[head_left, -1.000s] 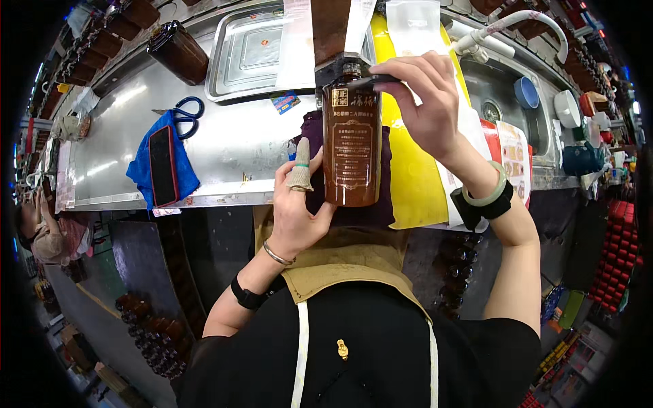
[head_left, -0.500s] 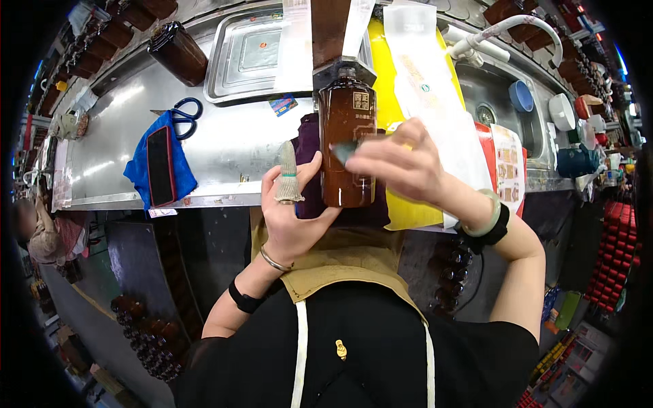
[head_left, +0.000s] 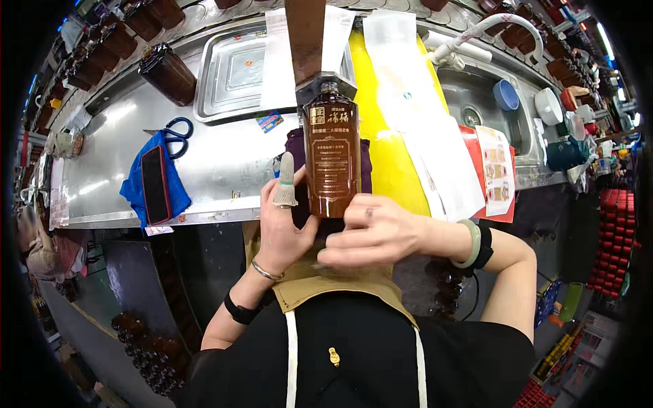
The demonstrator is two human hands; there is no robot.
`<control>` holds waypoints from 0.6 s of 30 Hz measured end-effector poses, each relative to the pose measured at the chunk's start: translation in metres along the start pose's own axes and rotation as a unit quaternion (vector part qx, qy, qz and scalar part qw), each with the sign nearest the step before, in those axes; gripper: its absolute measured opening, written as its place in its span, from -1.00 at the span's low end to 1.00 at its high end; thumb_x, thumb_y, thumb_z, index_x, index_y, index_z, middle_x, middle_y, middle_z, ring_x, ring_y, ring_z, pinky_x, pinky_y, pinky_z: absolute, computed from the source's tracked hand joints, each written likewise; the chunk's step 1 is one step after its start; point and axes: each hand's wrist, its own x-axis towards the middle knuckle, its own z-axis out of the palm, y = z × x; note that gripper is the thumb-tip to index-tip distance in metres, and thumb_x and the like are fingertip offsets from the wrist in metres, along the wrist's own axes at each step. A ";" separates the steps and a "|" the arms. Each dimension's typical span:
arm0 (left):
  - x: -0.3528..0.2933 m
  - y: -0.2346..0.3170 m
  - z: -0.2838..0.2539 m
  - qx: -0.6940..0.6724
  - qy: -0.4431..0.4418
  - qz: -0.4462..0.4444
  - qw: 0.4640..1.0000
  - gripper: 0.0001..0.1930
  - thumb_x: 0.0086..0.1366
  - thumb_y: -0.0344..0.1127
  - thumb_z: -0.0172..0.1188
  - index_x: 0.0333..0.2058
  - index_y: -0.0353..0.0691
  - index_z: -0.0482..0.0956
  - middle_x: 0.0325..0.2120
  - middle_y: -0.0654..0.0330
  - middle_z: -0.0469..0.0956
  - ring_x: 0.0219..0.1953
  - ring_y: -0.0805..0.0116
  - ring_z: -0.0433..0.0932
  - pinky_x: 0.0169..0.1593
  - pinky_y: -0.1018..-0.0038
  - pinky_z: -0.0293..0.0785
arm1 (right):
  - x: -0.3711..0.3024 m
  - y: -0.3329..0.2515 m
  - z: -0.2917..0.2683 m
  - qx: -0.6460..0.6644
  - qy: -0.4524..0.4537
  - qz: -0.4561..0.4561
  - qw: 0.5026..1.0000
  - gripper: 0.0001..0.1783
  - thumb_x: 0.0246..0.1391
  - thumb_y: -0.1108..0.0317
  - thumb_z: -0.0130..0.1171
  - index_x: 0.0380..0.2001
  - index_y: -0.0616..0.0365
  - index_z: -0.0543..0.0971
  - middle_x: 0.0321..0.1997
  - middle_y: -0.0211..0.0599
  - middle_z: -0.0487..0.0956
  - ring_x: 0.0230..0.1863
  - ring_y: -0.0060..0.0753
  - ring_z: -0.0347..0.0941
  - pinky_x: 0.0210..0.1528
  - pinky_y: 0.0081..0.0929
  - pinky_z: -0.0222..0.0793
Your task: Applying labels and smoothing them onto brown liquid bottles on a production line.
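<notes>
A brown bottle (head_left: 333, 163) with light-coloured print on its front lies on a dark purple cloth (head_left: 366, 160), its neck pointing away from me. My left hand (head_left: 286, 228) grips the bottle along its left side, thumb by the base. A knitted finger cover (head_left: 286, 183) sits on one raised finger. At the bottle's lower right corner, my right hand (head_left: 374, 231) is closed with curled fingers. Whatever it may hold is hidden and blurred. Behind the bottle's neck stands a brown upright block (head_left: 306, 41).
On the left of the steel bench lie a blue cloth (head_left: 178, 194), a phone (head_left: 156, 183) and scissors (head_left: 178, 139). A metal tray (head_left: 211, 105) and another brown bottle (head_left: 166, 75) stand behind. White sheets (head_left: 425, 156) cover a yellow sheet (head_left: 391, 173) on the right, before a sink (head_left: 476, 92).
My right hand has moved from over the bottle down and toward me, uncovering the printed front. The greenish piece seen in it earlier is out of sight. My left hand stays at the bottle.
</notes>
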 end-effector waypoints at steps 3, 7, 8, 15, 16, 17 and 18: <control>0.020 0.027 -0.002 0.109 0.032 0.048 0.992 0.09 -0.15 -0.28 0.64 0.43 -0.12 0.34 0.37 -0.15 0.30 0.31 -0.14 0.34 0.35 0.01 0.25 | 0.002 0.013 -0.027 0.080 0.213 0.382 0.896 -0.74 0.29 0.45 0.27 0.03 0.22 0.61 -0.11 -0.26 0.67 -0.14 -0.47 0.58 -0.05 -0.48 0.52; 0.027 0.021 0.009 0.080 0.030 0.056 0.995 0.00 -0.06 -0.32 0.59 0.41 -0.21 0.35 0.32 -0.14 0.39 0.31 -0.07 0.39 0.40 0.02 0.18 | -0.023 0.047 -0.074 0.043 0.328 0.461 0.824 -0.71 0.45 0.42 -0.01 0.16 0.23 0.45 -0.11 -0.40 0.50 -0.16 -0.69 0.42 -0.05 -0.74 0.34; 0.025 0.014 0.007 0.065 0.015 0.062 0.996 -0.02 -0.04 -0.32 0.58 0.40 -0.27 0.34 0.32 -0.14 0.40 0.32 -0.06 0.39 0.42 0.01 0.15 | -0.032 0.052 -0.078 0.081 0.384 0.487 0.781 -0.70 0.35 0.19 0.27 -0.10 0.18 0.47 -0.35 -0.53 0.44 -0.39 -0.70 0.30 -0.34 -0.62 0.27; 0.017 0.017 0.005 0.035 0.057 -0.006 0.998 0.01 -0.03 -0.19 0.60 0.39 -0.36 0.30 0.39 -0.09 0.31 0.37 -0.12 0.31 0.44 0.02 0.07 | -0.138 0.117 -0.080 -0.313 0.079 0.580 0.748 -0.34 -0.01 -0.08 0.58 -0.39 0.26 0.42 -0.37 -0.22 0.52 -0.39 -0.20 0.38 -0.29 -0.25 0.35; 0.019 0.018 0.006 0.044 0.080 0.016 0.996 -0.01 -0.04 -0.22 0.60 0.37 -0.35 0.33 0.37 -0.06 0.34 0.34 -0.10 0.34 0.42 0.05 0.11 | -0.146 0.126 -0.078 -0.315 0.066 0.604 0.729 -0.31 -0.05 -0.12 0.59 -0.32 0.28 0.46 -0.28 -0.13 0.54 -0.29 -0.13 0.43 -0.21 -0.22 0.39; 0.020 0.018 0.007 0.053 0.103 0.037 0.993 -0.04 -0.05 -0.24 0.61 0.35 -0.34 0.37 0.35 -0.04 0.37 0.32 -0.07 0.36 0.41 0.08 0.15 | -0.152 0.133 -0.076 -0.318 0.052 0.627 0.709 -0.26 -0.10 -0.16 0.60 -0.25 0.31 0.50 -0.18 -0.04 0.56 -0.19 -0.06 0.48 -0.14 -0.19 0.43; 0.019 0.019 0.007 0.064 0.126 0.059 0.988 -0.06 -0.06 -0.27 0.61 0.33 -0.33 0.40 0.33 -0.01 0.40 0.29 -0.05 0.38 0.39 0.12 0.19 | -0.150 0.136 -0.074 -0.319 0.039 0.649 0.689 -0.20 -0.14 -0.21 0.61 -0.19 0.33 0.53 -0.09 0.05 0.58 -0.09 0.02 0.53 -0.06 -0.16 0.47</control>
